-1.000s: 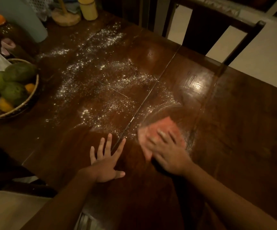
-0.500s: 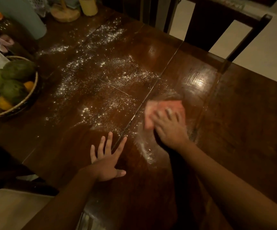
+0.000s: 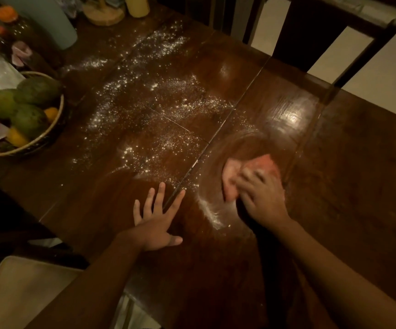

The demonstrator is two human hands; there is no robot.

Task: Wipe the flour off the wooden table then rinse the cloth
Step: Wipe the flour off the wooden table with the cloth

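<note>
- The head view looks down at a dark brown shiny wooden table (image 3: pixel 346 174).
- The right hand (image 3: pixel 261 198) is right of the middle of the frame. It lies on top of a soft pink cloth (image 3: pixel 231 173) and presses it down on the table. The fingers look spread out on the cloth, not wrapped round it, but they are blurry.
- The pink cloth lies flat on the table, and part of it peeks out past the fingers.
- A thin white line of flour (image 3: pixel 212 213) curves just below and left of the cloth.
- The left hand (image 3: pixel 155 222) is in the lower middle. It lies flat on the table with the fingers spread wide and holds nothing.
- White specks of loose flour (image 3: pixel 168 103) cover the table from the middle up to the upper left.
- A round woven basket (image 3: pixel 58 119) sits at the left edge with green mangoes (image 3: pixel 38 90) and small yellow fruit in it.
- A round wooden stand (image 3: pixel 104 14) and a yellow cup (image 3: pixel 137 4) stand at the top.
- A dark wooden chair (image 3: pixel 370 36) stands at the upper right, behind the table.
</note>
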